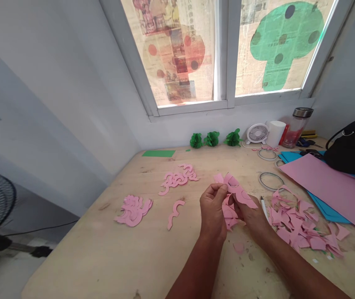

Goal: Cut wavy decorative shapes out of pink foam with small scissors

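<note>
Head view: the pink paper piece (pixel 242 196) is up between the person's hands, above the wooden tabletop (pixel 103 257). Its long axis slants from upper left down to lower right, so the left hand (pixel 213 209) is nearer the upper end and the right hand (pixel 254 218) sits under the lower end. Left thumb and fingers look pinched tight on the paper's edge. The right fingers are curled in below it, mostly hidden, so honestly can't tell if they're gripping the paper or something else.

More pink cutouts (pixel 229 214) show below, between the 2 hands. 1 wavy pink strip (pixel 175 214) lies apart on the left, and a white pen (pixel 263 207) is just beside the right hand, with a heap of pink scraps (pixel 302 226) beyond.

Containers: there's a clear bottle (pixel 297 129) at the back with a metal lid on and something reddish low down, maybe inside, maybe behind. Black bag (pixel 351 145) at the far right, contents not visible.
</note>
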Tool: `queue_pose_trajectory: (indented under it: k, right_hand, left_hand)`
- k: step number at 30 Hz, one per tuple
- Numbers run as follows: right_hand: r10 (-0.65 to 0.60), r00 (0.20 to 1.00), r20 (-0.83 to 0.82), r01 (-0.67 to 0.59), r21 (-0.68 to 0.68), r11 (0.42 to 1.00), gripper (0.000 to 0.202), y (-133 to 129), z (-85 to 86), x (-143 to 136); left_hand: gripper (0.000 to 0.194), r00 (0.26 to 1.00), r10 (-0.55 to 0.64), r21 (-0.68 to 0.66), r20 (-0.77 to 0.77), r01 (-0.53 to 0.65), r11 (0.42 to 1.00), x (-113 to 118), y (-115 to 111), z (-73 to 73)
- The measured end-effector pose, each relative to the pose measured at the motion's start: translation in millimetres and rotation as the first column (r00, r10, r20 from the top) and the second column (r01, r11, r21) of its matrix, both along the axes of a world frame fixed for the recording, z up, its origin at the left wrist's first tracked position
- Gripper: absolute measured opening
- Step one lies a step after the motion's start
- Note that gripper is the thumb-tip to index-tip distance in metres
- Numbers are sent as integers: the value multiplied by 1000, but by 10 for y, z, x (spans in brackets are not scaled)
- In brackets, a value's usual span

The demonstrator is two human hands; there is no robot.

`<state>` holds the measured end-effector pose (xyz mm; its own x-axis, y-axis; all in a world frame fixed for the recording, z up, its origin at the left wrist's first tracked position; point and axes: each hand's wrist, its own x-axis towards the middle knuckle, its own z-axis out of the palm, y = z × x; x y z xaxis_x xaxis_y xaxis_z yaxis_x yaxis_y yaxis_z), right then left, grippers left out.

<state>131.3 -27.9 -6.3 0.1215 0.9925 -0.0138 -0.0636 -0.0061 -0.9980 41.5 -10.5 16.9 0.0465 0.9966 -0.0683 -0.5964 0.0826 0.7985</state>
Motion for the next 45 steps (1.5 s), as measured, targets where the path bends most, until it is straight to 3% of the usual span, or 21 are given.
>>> queue_pose_trajectory:
  k: [24,30,35,40,43,45]
  right_hand:
    - [-137,990,15,138,-65,988,43,-4,0,-28]
    - [-108,994,-7,108,0,994,38,-22,61,-33]
    - [-124,992,-14,123,-65,990,42,13,-21,-42]
    - [17,997,-75,-23,-76,997,33,49,-60,-22]
    - [-60,988,-144,48,-85,995,28,62,-26,14]
    - [-136,968,-211,116,-102,988,29,67,14,48]
  left_hand:
    - [15,999,-30,-2,27,30,1000,23,-13,19]
    - [15,998,-32,-6,52,32,999,33,-28,12]
    - [15,997,-20,-10,69,21,1000,31,-9,6]
    - [15,996,69,-54,52,-67,996,-33,55,31]
    - [14,992,126,-46,14,-125,991,-99,100,39]
    - [14,996,86,-26,-7,-86,996,-140,122,35]
